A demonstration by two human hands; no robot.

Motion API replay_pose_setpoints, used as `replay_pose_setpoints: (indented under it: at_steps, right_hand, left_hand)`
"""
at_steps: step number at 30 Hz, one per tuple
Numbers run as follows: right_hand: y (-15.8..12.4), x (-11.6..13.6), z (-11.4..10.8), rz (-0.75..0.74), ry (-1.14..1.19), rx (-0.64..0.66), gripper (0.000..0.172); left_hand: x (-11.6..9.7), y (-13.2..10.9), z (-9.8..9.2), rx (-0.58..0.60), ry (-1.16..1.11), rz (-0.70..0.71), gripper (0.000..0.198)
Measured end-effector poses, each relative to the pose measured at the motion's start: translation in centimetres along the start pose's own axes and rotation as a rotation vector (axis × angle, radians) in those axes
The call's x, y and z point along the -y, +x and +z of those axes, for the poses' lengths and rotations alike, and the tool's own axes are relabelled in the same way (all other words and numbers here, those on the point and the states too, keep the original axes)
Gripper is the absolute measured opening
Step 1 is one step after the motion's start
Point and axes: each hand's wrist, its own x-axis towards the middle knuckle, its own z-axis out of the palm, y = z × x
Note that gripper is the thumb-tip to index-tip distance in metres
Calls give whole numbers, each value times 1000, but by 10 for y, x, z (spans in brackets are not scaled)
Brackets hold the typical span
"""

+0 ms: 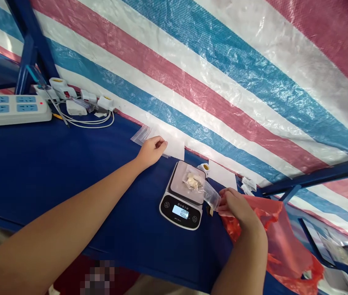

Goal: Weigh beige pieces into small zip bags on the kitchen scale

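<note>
A small clear plastic bag (194, 180) with pale, crumbly pieces in it lies on the plate of a digital kitchen scale (174, 217), whose lit display seems to read 10.0. My right hand (233, 205), to the right of the scale, pinches the empty end of this bag, which stretches off the plate. Beyond the scale on the left, my left hand (152, 152) is closed with curled fingers over a white paper sheet (176, 143). Whether anything is in those fingers is hidden. Flat clear zip bags (141, 134) lie beside and partly under that hand.
A red plastic bag (280, 233) spreads beside my right forearm. Another white sheet (222, 174) and a white roll (203, 167) lie behind the scale. A power strip (14, 110), cables and chargers (77, 107) sit at far left. A striped tarp (174, 82) hangs behind the blue table (112, 223).
</note>
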Motion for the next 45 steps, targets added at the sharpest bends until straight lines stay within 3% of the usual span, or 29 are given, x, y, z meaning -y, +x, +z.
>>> replay_pose_setpoints:
  at_steps: [9,16,22,28,35,39,45]
  right_hand:
    - [-8,-13,1,-79,-100,255,26]
    - [-6,-14,4,-122,-44,225,18]
    - [-9,-20,-13,-200,73,23,26]
    - [-17,-17,-10,-232,348,153,39]
    - [-14,-10,-12,-225,430,53,49]
    - [-4,-2,0,-302,500,7,40]
    - [-7,22,31,-376,420,90,41]
  left_hand:
    - [1,1,0,4,11,-13,26]
    - [-5,-1,-3,2,19,-5,25]
    - [-4,0,-3,6,33,-13,24]
    - [-4,0,-3,3,40,-20,23]
    - [-3,1,-2,-1,38,-5,24]
    - [-4,0,-2,4,36,4,24]
    - [-2,0,-3,7,32,13,25]
